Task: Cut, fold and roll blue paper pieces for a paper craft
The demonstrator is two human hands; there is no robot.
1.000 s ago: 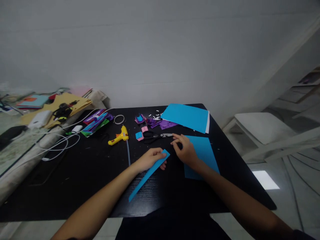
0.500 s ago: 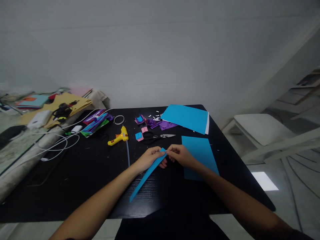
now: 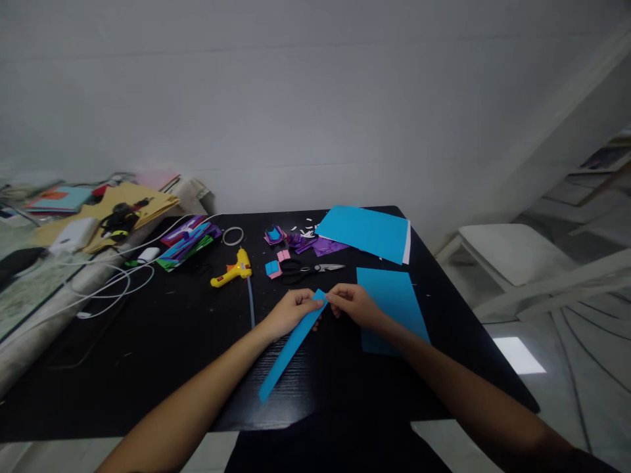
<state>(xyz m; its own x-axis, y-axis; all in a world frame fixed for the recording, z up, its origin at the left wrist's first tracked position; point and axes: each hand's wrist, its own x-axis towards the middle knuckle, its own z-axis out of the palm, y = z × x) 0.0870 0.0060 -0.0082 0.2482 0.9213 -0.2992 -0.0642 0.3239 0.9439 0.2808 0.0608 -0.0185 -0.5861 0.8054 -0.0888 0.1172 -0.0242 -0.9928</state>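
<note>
A long blue paper strip slants from near the table's front edge up to my hands. My left hand is closed on it close to the upper end, the thumb lying on top. At that same end, my right hand pinches the strip's corner between thumb and fingertips. Beneath my right forearm lies a blue paper sheet. Just beyond my hands are scissors with black handles, and small folded blue and pink paper pieces.
A yellow glue gun with a glue stick lies left of my hands. Behind are more blue sheets, purple paper scraps and a tape ring. White cables and coloured paper bundles sit at left; a white chair stands right.
The strip's lower end has swung slightly right and turned to show more of its face. Both hands keep nearly the same place and hold.
</note>
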